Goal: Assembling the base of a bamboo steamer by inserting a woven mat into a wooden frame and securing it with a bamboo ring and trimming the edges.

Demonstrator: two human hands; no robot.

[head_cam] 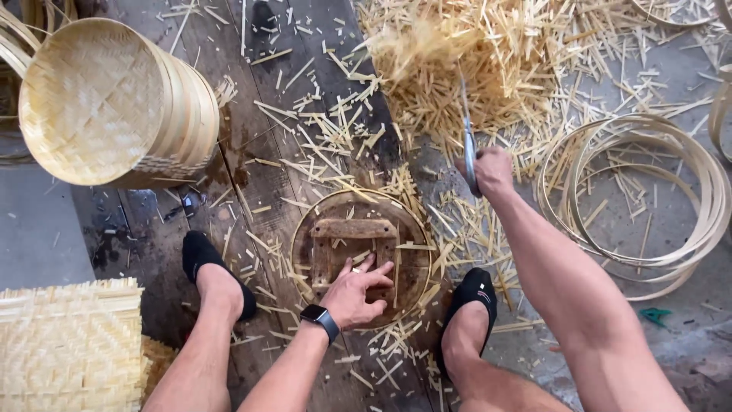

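I am sitting over dark, worn floorboards (259, 152) littered with pale bamboo offcuts (465, 69). My left hand (354, 294) is lying with its fingers spread on the round wooden form (415, 263) at six o'clock; my right hand (492, 172) is gripping a thin blade (467, 130) at two o'clock.

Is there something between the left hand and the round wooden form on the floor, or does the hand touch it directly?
Nothing visible stands between them. The left hand lies flat on the round wooden form, fingers on its wooden crosspiece. Only loose bamboo offcuts lie around and partly on the form, not under the palm as far as can be seen.
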